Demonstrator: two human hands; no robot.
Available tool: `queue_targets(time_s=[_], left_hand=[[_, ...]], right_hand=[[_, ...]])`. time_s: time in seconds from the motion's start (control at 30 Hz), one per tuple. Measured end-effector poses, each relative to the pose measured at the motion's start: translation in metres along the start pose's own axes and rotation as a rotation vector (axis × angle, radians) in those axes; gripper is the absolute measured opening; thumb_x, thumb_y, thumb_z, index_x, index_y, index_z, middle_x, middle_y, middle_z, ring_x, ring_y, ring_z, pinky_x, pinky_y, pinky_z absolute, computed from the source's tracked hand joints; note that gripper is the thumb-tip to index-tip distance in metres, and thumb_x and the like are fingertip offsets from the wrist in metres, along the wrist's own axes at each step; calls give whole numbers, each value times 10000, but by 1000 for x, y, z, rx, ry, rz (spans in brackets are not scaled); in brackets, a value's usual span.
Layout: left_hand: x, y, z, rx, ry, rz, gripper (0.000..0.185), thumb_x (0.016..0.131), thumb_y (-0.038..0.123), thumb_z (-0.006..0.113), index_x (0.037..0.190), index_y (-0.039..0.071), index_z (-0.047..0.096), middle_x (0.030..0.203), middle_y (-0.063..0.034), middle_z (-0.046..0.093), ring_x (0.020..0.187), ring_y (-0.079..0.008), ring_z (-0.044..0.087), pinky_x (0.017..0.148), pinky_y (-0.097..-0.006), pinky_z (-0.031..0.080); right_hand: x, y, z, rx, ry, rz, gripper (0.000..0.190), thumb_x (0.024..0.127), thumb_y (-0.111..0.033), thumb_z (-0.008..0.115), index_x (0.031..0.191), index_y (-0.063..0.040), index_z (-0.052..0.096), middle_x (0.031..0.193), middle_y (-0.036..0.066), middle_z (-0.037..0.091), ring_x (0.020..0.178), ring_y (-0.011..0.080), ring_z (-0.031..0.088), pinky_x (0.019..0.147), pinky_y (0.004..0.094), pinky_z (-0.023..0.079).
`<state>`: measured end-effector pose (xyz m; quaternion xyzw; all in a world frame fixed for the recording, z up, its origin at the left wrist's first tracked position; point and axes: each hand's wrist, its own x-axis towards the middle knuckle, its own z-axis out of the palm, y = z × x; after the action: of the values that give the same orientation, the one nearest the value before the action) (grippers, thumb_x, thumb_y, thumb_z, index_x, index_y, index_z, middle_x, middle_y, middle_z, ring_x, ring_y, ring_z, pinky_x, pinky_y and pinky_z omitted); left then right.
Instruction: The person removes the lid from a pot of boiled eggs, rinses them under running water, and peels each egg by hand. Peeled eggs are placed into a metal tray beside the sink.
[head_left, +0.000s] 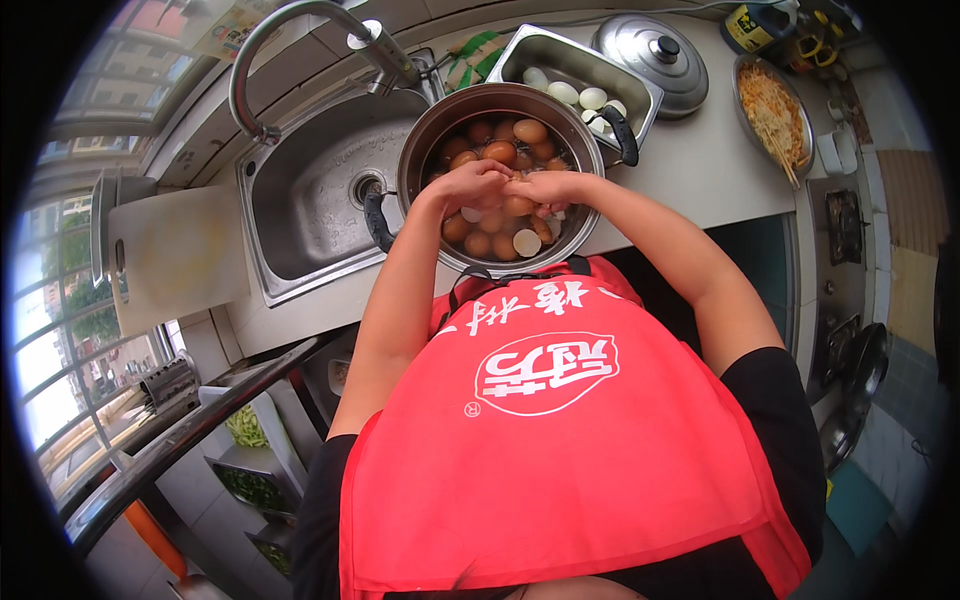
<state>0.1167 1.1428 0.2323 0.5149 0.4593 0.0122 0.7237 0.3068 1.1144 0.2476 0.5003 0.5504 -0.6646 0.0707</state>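
Observation:
A large steel pot (420, 129) of water stands before me, with several brown-shelled eggs (499, 153) in it. My left hand (474, 186) and my right hand (551, 187) meet over the pot, low near the water. Between their fingers shows a bit of a brown egg (516, 177), mostly covered by the hands. Pale pieces of eggshell (527, 242) lie among the eggs on the near side. Behind the pot, a rectangular steel pan (574, 64) holds several peeled white eggs (592, 97).
The pot's black handles (622, 135) jut out at both sides. Left is a steel sink (307, 172) under a tall faucet (247, 67), with a cutting board (180, 259) beyond. A pot lid (651, 64), a bowl of shredded food (772, 112) with chopsticks and a stove (840, 277) are right.

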Motion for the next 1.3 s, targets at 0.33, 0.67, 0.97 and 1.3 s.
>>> queue_targets(time_s=[0.33,0.67,0.97,1.3], left_hand=[[-1,-1,13,351,-2,-64,386,823,319,655,1084,56,545,818,9,539,659,-80,515,551,-235,434],[-4,2,5,56,-66,-136,339,900,359,548,1049,55,547,778,-11,539,659,-95,547,513,-240,467],[-3,3,7,-59,119,28,306,876,297,584,1029,48,494,811,-26,557,695,-102,548,609,-240,486],[13,-20,6,624,603,369,317,793,218,633,1025,67,478,841,-131,553,755,-301,580,701,-359,488]], right_hand=[[27,20,-7,-40,257,-60,481,917,-365,407,757,17,651,556,94,593,443,178,549,450,310,456],[7,37,-6,-758,662,-424,532,687,-212,718,1171,-110,523,1059,198,556,1014,300,550,889,386,427],[11,21,-3,-307,582,-205,496,780,-414,590,1073,-16,549,971,222,611,867,384,604,792,413,481],[4,11,-19,560,22,81,432,879,-486,454,964,-71,536,690,23,559,505,99,507,423,227,423]])
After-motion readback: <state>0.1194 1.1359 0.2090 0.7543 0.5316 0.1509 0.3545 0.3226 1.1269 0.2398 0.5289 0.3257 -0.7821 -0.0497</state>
